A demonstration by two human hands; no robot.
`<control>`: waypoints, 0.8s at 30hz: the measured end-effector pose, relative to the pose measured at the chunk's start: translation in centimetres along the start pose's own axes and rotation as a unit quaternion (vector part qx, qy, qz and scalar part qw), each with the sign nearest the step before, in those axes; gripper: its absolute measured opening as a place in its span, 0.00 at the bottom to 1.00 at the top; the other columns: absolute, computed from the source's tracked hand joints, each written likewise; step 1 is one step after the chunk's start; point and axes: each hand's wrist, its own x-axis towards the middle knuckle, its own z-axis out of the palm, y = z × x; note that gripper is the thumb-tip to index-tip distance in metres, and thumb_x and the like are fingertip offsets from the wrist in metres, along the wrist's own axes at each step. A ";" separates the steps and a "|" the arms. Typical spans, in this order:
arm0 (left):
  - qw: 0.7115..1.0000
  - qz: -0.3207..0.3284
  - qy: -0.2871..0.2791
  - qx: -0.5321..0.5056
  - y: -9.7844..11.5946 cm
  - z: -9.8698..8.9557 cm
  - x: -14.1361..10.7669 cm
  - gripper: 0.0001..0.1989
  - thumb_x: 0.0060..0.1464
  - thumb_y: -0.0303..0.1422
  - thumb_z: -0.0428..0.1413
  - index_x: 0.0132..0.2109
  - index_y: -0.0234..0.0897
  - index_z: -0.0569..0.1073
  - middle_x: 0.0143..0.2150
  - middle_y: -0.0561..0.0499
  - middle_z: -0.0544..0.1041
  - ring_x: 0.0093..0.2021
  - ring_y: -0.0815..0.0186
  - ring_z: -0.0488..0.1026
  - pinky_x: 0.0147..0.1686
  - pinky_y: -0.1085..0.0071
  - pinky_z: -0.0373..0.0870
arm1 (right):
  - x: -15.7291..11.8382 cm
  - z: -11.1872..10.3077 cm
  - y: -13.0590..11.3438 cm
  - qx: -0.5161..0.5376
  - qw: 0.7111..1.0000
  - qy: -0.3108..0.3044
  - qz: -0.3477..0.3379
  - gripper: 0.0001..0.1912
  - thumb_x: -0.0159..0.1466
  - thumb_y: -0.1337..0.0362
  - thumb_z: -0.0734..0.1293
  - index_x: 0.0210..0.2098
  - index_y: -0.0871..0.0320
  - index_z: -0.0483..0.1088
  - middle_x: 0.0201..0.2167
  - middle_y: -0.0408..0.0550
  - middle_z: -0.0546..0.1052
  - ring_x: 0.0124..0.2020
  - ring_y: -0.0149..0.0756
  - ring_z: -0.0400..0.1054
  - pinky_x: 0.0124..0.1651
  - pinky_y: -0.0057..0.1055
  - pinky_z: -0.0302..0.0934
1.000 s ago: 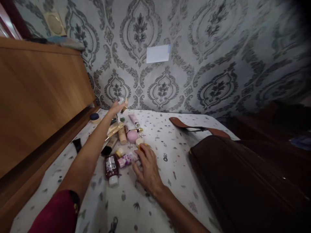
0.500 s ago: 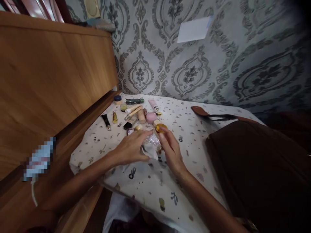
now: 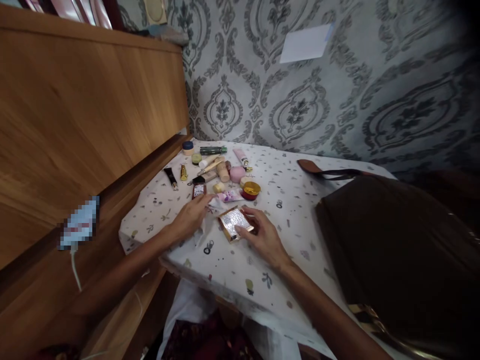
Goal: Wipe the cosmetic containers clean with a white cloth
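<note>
My right hand (image 3: 264,237) grips a square compact (image 3: 233,221) with a glittery silver top and gold edges, thumb across the top and fingers along its far right side. Left of it, my left hand (image 3: 189,218) pinches a white tissue (image 3: 216,203), which hangs partly below the fingers. Just beyond the compact lie a purple-and-white tube (image 3: 230,195) and a red jar with a gold lid (image 3: 251,190). A small dark red box (image 3: 199,190) is close to my left fingertips.
Farther back on the patterned tablecloth (image 3: 300,200) are a pink jar (image 3: 237,174), a beige bottle (image 3: 223,172), a green bottle (image 3: 213,150), a black tube (image 3: 170,178) and other cosmetics. A large brown bag (image 3: 390,240) occupies the right side. A wooden cabinet (image 3: 93,100) borders the left.
My left hand has drawn away to the left with the tissue, off the compact. The compact now sits lower and flatter in my right hand, its glittery top exposed.
</note>
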 end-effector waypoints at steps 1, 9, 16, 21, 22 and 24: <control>1.000 -0.011 0.012 -0.016 0.2 0.0 0.3 0.18 0.63 0.26 0.46 0.58 0.38 0.67 0.53 0.43 0.74 0.54 0.58 0.72 0.55 0.60 0.72 | 0.0 0.0 0.0 -0.003 1.000 -0.006 -0.004 0.33 0.55 0.52 0.74 0.56 0.54 0.67 0.54 0.56 0.73 0.53 0.49 0.71 0.57 0.47 0.66; 0.993 0.060 -0.087 -0.045 4.3 3.4 0.9 0.23 0.63 0.29 0.46 0.64 0.33 0.62 0.66 0.35 0.65 0.68 0.52 0.60 0.66 0.51 0.62 | -0.3 -0.1 0.0 -0.060 0.996 -0.053 -0.048 0.55 0.51 0.54 0.77 0.71 0.53 0.48 0.66 0.59 0.63 0.65 0.54 0.61 0.64 0.51 0.59; 0.992 0.073 -0.102 0.020 5.5 5.2 -0.7 0.28 0.70 0.41 0.39 0.69 0.30 0.54 0.73 0.34 0.55 0.75 0.53 0.47 0.69 0.46 0.55 | -0.5 -0.1 0.1 -0.068 0.995 -0.043 -0.066 0.58 0.53 0.55 0.76 0.73 0.56 0.41 0.63 0.63 0.67 0.60 0.55 0.66 0.58 0.51 0.66; 0.996 0.059 -0.065 -0.010 3.9 5.1 2.0 0.24 0.70 0.36 0.39 0.65 0.27 0.61 0.70 0.33 0.61 0.72 0.56 0.55 0.70 0.55 0.57 | -0.6 0.2 -0.1 -0.048 0.995 -0.040 -0.073 0.59 0.52 0.54 0.78 0.73 0.49 0.41 0.71 0.58 0.54 0.65 0.56 0.61 0.65 0.56 0.58; 0.997 0.049 -0.061 -0.018 3.6 5.0 2.4 0.23 0.70 0.35 0.39 0.64 0.28 0.62 0.69 0.34 0.62 0.72 0.56 0.57 0.70 0.55 0.57 | -0.6 0.2 -0.1 -0.039 0.996 -0.042 -0.070 0.59 0.52 0.55 0.78 0.73 0.49 0.41 0.71 0.58 0.55 0.65 0.55 0.61 0.65 0.56 0.58; 0.998 0.027 -0.046 -0.023 3.3 4.6 2.7 0.21 0.70 0.34 0.39 0.62 0.30 0.65 0.66 0.36 0.66 0.69 0.56 0.60 0.69 0.54 0.58 | -0.7 0.3 -0.2 -0.023 0.996 -0.054 -0.064 0.58 0.53 0.56 0.77 0.73 0.49 0.41 0.67 0.58 0.61 0.64 0.54 0.62 0.65 0.56 0.58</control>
